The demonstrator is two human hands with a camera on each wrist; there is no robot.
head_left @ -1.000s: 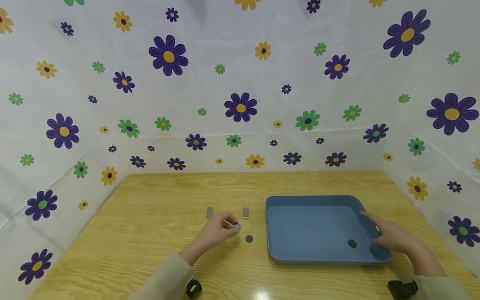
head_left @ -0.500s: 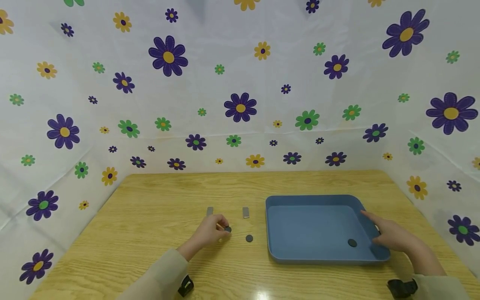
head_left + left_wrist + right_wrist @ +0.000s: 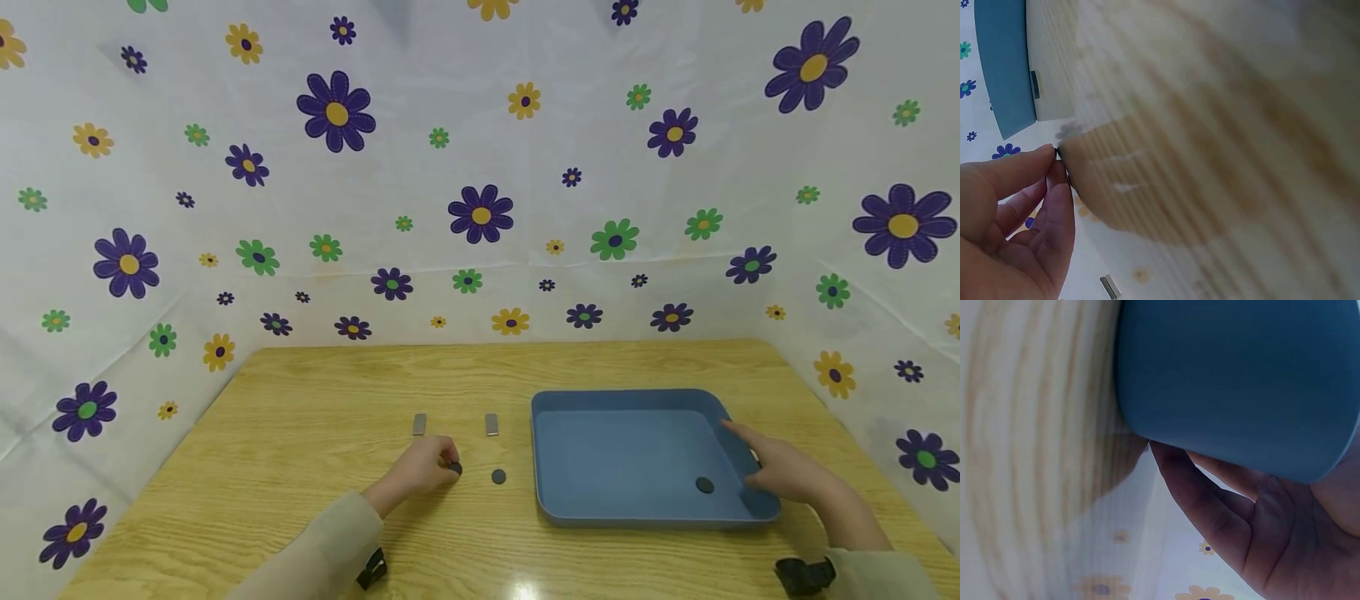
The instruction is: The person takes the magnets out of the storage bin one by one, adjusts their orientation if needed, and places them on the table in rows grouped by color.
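Note:
With thumb and fingertips my left hand [image 3: 418, 467] pinches a small dark round disc [image 3: 456, 469] low over the table. In the left wrist view only a thin dark edge of this disc [image 3: 1058, 151] shows between the fingertips. A similar flat disc [image 3: 498, 477] lies just to its right. My right hand [image 3: 787, 472] holds the right side of a shallow blue tray [image 3: 660, 524], its thumb at the inner side. In the right wrist view, fingers [image 3: 1200, 500] reach along the tray's outside. Another dark disc [image 3: 704, 485] lies inside the tray, near that hand.
Two small grey rectangular pieces, a left one [image 3: 419, 424] and a right one [image 3: 492, 425], lie behind my left hand on the wooden table [image 3: 300, 467]. A flower-patterned white cloth [image 3: 420, 183] stands around the back and sides.
My left hand, with the disc in its fingers, has moved left and then lower toward the table. My right hand and the tray have stayed in place.

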